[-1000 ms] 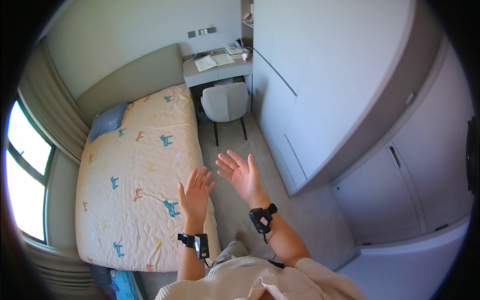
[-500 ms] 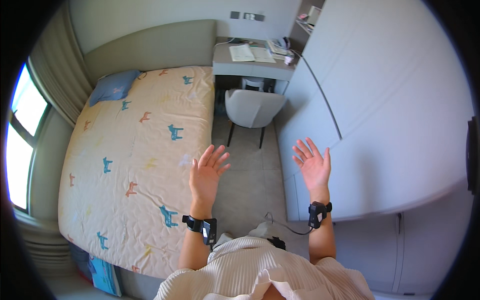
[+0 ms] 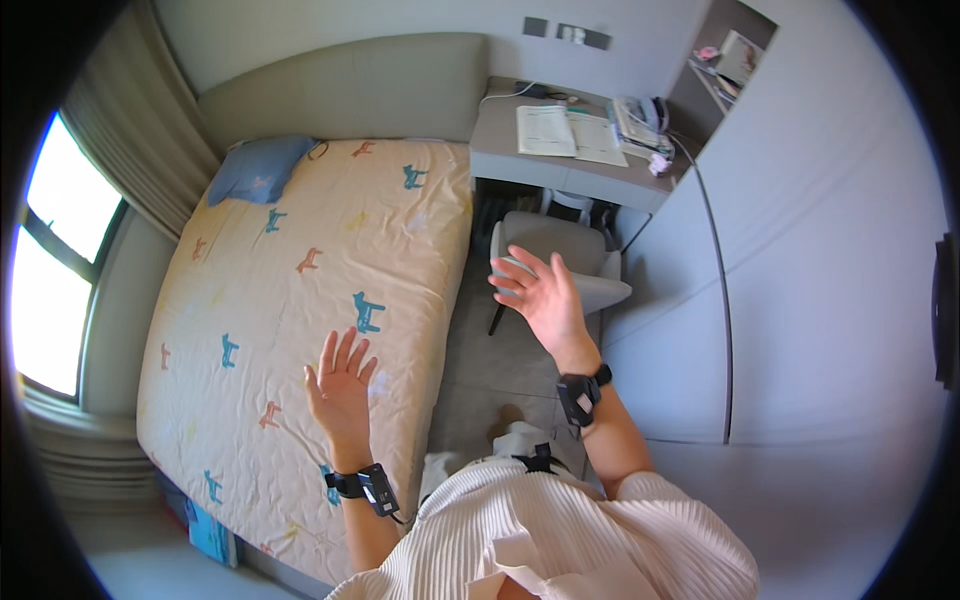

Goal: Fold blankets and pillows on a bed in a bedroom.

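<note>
Setting: a bedroom in a home. Bed with cream animal-print cover [image 3: 300, 290] fills the 9–11 o'clock area; blue pillow [image 3: 262, 168] by the grey padded headboard [image 3: 350, 85]. Window with beige curtain [image 3: 130, 130] at 9 o'clock. Grey bench [image 3: 520, 165] with open papers at 1 o'clock, grey upholstered chair [image 3: 555, 250] beneath. White wardrobe doors [image 3: 800, 300] at 3 o'clock.

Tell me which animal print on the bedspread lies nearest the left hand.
The teal animal print, just above the left hand's fingertips near the bedspread's right edge. The other prints lie farther off.
</note>
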Action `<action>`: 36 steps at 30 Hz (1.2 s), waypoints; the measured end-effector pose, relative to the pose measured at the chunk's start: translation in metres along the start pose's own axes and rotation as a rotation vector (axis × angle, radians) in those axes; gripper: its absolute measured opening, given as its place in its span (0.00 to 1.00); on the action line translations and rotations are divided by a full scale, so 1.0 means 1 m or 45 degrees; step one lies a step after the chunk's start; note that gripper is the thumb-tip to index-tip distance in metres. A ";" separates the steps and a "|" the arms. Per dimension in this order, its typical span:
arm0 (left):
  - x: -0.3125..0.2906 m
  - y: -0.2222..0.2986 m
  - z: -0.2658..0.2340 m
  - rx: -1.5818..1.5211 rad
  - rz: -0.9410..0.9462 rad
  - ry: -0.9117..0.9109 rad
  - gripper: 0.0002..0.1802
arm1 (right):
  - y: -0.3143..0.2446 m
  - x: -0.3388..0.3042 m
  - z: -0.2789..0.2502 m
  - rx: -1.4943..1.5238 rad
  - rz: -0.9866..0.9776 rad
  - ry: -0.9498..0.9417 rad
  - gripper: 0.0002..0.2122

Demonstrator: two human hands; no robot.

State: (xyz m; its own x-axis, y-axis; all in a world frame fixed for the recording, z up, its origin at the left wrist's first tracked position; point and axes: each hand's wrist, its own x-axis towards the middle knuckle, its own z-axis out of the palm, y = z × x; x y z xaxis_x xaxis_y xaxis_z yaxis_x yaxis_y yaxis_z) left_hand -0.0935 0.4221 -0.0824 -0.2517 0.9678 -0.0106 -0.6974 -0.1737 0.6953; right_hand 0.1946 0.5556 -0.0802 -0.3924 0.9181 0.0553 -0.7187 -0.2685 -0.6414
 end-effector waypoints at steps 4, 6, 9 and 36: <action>0.025 0.019 -0.015 -0.012 0.172 0.103 0.37 | 0.021 0.107 0.019 0.008 0.144 -0.150 0.28; 0.039 0.027 -0.024 -0.006 0.240 0.178 0.36 | 0.038 0.153 0.021 -0.032 0.130 -0.123 0.28; 0.065 0.035 -0.043 -0.104 0.334 0.294 0.35 | 0.025 0.194 0.055 -0.049 0.251 -0.358 0.28; 0.218 0.143 -0.228 -0.169 0.711 1.286 0.29 | 0.327 0.819 0.227 -1.087 0.325 -0.538 0.15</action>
State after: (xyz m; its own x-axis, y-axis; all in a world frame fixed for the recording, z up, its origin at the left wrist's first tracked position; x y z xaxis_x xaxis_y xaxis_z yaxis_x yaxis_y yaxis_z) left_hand -0.4011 0.5661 -0.1493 -0.9254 0.1747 -0.3362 -0.3702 -0.6062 0.7039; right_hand -0.4923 1.1538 -0.0707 -0.7704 0.6375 0.0007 0.0067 0.0092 -0.9999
